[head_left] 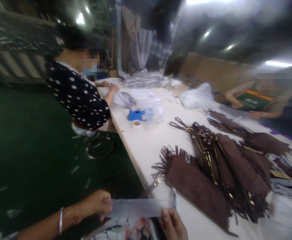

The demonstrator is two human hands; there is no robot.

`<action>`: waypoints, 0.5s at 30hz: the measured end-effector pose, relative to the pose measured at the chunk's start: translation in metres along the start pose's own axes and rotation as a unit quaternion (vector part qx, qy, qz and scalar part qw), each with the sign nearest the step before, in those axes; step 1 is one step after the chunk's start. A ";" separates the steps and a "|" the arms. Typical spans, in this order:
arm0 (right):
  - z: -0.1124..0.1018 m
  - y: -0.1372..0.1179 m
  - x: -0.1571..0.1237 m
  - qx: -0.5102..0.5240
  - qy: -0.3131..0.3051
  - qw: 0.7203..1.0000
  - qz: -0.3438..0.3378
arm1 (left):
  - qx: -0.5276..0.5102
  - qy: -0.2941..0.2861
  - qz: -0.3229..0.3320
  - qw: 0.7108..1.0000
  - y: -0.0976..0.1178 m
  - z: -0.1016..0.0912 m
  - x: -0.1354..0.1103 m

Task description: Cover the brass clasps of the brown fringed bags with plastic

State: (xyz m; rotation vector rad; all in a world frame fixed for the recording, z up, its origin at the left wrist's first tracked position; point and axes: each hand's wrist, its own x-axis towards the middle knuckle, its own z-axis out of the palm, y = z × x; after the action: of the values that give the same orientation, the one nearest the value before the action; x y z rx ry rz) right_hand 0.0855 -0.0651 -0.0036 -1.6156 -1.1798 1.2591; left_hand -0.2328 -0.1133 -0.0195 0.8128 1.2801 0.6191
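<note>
My left hand [101,204], below a silver bracelet on the wrist, is closed on one end of a clear plastic strip [136,207]. The other end is pinched by my right hand [172,224], so the strip stretches level between them above my lap. Just beyond, on the table, lies a brown fringed pouch [196,186] with a zip along its edge and a strap [149,187] over the table's edge. Behind it are several more brown pouches [238,163], piled with their gold zips and wrist loops [178,124].
A blue tape dispenser [136,115] and a tape roll [136,124] sit on the white table [138,146]. Beyond are plastic bags [197,96] and a packed stack [143,80]. One person [77,96] sits at left; another [256,100] works across the table.
</note>
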 end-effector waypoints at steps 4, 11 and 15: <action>0.007 -0.002 -0.003 0.024 0.006 1.000 -0.010 | 0.017 0.030 0.002 0.999 -0.004 -0.004 -0.001; 0.011 -0.008 -0.003 0.030 -0.003 0.999 0.024 | 0.067 0.052 0.017 0.996 -0.008 -0.003 0.003; 0.011 -0.004 -0.004 0.004 -0.006 1.000 0.006 | 0.052 0.023 0.020 0.998 -0.011 -0.006 -0.001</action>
State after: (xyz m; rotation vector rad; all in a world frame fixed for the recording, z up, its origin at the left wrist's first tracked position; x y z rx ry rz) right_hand 0.0739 -0.0672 -0.0009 -1.6138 -1.1715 1.2809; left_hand -0.2388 -0.1193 -0.0287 0.9158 1.3496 0.6115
